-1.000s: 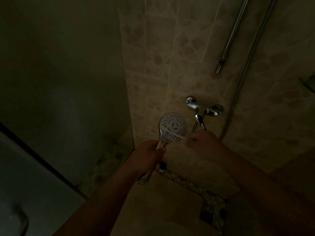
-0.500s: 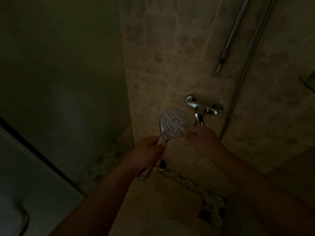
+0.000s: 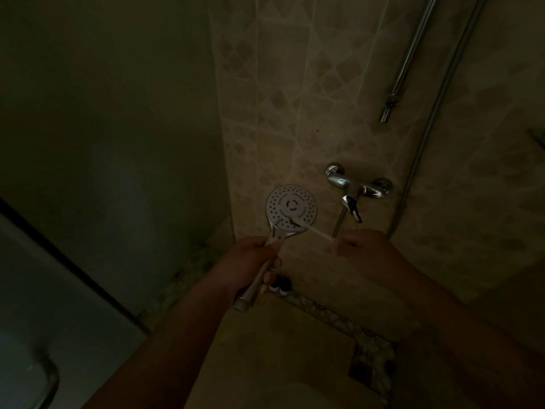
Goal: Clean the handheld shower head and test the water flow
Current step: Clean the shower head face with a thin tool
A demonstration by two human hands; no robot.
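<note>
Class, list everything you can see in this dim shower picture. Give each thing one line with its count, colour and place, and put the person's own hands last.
shower head: one, white face on a chrome handle, centre, face towards the camera.
thin stick: one, pale, running from the face's lower edge to the right hand; too blurred to say what it is.
mixer tap: one, chrome, on the tiled wall right of the shower head, lever hanging down.
hose: one, metal, short stretch showing below the tap.
wall rails: two, metal, slanting at upper right.
small bottles: two, dark with white bands, on the ledge.
tiled wall: one, beige, diamond pattern.
left hand: one, grips the handle.
right hand: one, pinches the stick's end.
</note>
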